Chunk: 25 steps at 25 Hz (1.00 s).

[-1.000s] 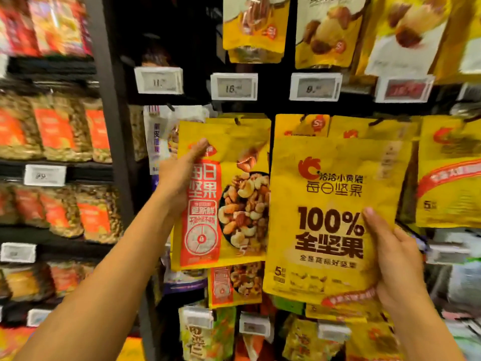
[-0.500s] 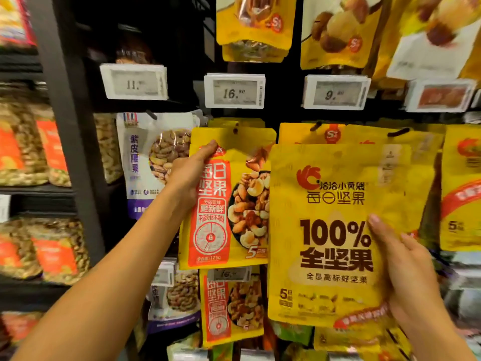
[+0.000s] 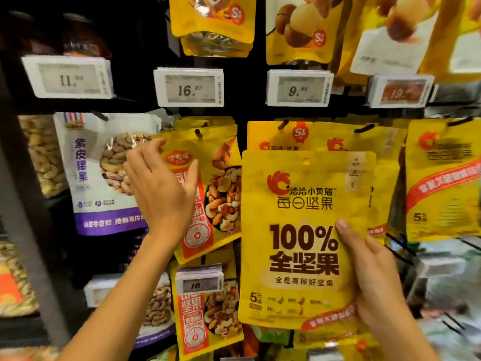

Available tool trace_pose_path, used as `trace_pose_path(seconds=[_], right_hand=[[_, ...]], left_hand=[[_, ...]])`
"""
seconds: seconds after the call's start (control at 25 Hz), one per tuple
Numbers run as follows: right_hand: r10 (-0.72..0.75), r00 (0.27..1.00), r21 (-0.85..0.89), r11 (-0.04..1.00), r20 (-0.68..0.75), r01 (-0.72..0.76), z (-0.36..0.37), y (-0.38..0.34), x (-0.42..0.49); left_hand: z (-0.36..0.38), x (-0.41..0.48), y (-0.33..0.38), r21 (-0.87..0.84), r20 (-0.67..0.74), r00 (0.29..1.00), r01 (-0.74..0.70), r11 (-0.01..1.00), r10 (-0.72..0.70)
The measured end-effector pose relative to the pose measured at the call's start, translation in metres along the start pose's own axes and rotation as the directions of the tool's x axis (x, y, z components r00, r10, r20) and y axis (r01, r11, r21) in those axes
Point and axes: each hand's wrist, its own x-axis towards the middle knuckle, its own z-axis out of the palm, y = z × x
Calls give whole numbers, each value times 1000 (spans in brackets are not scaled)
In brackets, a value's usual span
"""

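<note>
Right grip (image 3: 372, 282) clamps yellow pouch (image 3: 294, 217) at lower right edge, pouch upright. Left grip (image 3: 161, 194) spread, empty; tilted nut pouch (image 3: 223, 194) just behind, rightward.

The left arm is stretching up and forward, the left hand (image 3: 161, 188) holding its fingers spread and loose. The right hand (image 3: 374, 277) is gripping a yellow pouch (image 3: 299, 204), thumb in front.
</note>
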Motion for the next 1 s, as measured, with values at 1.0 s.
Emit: trace_pose_path(seconds=[1.0], right_hand=[[-253, 967, -176, 952, 4, 250, -72, -103, 128]], left_hand=[[129, -55, 172, -604, 632, 739, 659, 448, -235]])
